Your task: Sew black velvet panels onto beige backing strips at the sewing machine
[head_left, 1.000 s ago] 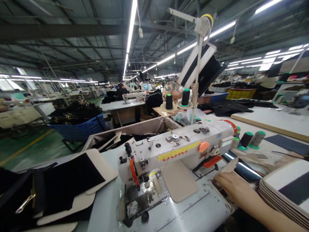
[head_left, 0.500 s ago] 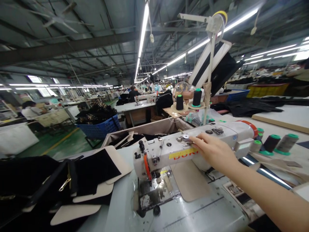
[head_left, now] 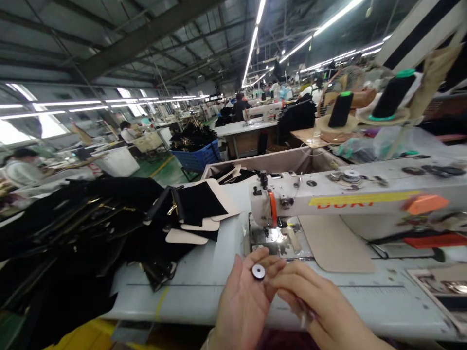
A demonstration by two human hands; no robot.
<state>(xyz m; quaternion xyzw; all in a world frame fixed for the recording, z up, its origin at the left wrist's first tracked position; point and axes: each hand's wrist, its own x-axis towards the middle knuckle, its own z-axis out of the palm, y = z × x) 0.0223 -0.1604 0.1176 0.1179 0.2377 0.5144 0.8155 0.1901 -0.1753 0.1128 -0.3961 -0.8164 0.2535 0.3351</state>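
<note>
My left hand [head_left: 243, 304] is palm up in front of the sewing machine [head_left: 292, 201], with a small bobbin [head_left: 259, 271] resting on its curled fingers. The bobbin is pale on its upper face and dark around the rim. Close against those fingertips, my right hand [head_left: 317, 301] has its fingers pinched together; what is between them, if anything, is hidden. A small shiny bit shows below its fingers, too blurred to name. Another white bobbin [head_left: 350, 175] sits on top of the machine arm. Beige fabric [head_left: 335, 243] lies under the arm.
Black pieces with zips [head_left: 109, 214] are heaped on the left of the table [head_left: 204, 291]. Black thread cones [head_left: 341, 110] stand behind the machine. A fabric-sided bin [head_left: 255, 163] is beyond the table, and a blue basket [head_left: 197, 158] stands farther back.
My right hand has left the top of the machine arm and come down before the needle area. My left hand has entered with a bobbin on it. The view has turned right-to-left.
</note>
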